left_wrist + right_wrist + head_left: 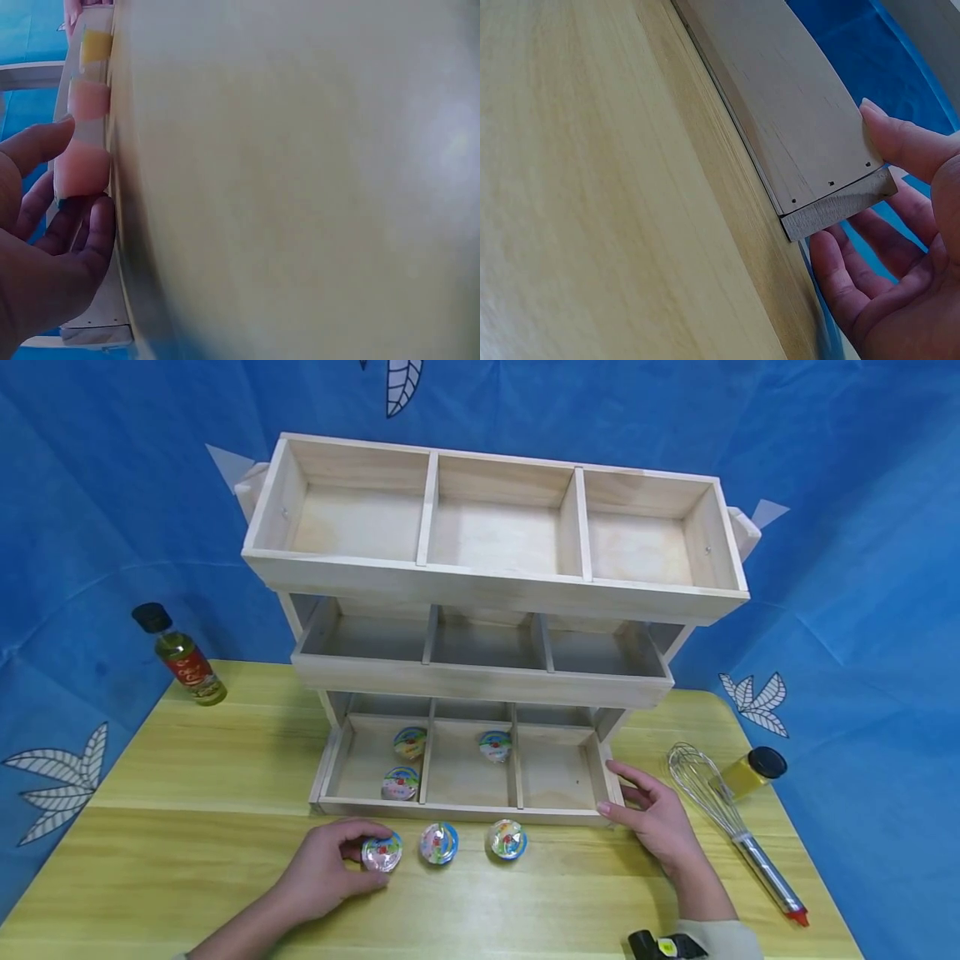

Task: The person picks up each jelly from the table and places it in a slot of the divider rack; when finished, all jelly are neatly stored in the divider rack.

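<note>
My left hand (330,868) pinches a jelly cup (383,853) with a shiny lid at the table's front; in the left wrist view its jelly (82,171) looks pink. Beside it in a row stand a second jelly cup (438,843), also pink, and a third, yellow jelly cup (507,840). Behind them is a three-tier wooden shelf (480,814). My right hand (656,818) grips the front right corner of its bottom tray, thumb on the front board (780,97) and fingers by the side. Two jelly cups (401,783) lie in the bottom left compartment and one jelly cup (495,746) in the middle.
A whisk (723,814) and a jar with a black lid (750,775) lie right of the shelf. An oil bottle (183,660) stands at the back left. Blue cloth (847,610) hangs behind the wooden table (187,827). The upper tiers have three compartments each.
</note>
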A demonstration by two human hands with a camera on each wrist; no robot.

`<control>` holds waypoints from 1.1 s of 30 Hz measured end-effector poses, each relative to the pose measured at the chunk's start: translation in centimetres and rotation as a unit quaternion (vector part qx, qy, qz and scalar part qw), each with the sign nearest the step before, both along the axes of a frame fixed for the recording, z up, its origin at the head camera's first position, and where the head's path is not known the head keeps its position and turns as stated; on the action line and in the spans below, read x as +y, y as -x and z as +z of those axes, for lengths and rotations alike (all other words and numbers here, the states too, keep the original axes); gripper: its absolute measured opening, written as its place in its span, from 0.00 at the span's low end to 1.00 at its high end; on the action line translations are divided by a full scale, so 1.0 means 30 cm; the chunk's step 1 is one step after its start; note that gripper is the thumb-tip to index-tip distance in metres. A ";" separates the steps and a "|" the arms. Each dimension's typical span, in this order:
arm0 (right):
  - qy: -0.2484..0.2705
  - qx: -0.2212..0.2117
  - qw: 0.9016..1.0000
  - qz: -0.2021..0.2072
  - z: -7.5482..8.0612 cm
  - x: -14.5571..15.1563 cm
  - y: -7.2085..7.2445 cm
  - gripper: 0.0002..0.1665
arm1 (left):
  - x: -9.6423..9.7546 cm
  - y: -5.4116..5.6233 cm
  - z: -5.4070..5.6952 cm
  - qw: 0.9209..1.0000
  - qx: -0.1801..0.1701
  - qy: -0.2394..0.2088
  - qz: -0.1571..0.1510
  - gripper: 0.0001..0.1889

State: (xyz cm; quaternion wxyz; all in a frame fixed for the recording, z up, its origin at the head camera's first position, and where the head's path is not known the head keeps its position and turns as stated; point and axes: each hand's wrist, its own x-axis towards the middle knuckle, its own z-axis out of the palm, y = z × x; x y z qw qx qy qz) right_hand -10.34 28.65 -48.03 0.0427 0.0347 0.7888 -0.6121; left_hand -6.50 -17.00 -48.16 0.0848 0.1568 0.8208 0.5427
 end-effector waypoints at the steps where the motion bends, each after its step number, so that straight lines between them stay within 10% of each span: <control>1: 0.001 0.000 1.000 0.000 0.000 -0.001 0.000 0.41 | -0.001 0.000 0.002 1.000 0.001 -0.001 -0.002 0.24; 14: -0.003 0.001 1.000 -0.002 0.004 -0.005 -0.003 0.41 | 0.015 0.016 0.081 0.997 0.056 -0.011 -0.045 0.24; 33: -0.001 0.002 1.000 -0.001 0.005 -0.005 -0.003 0.41 | 0.205 0.155 0.158 0.993 0.013 -0.099 -0.064 0.21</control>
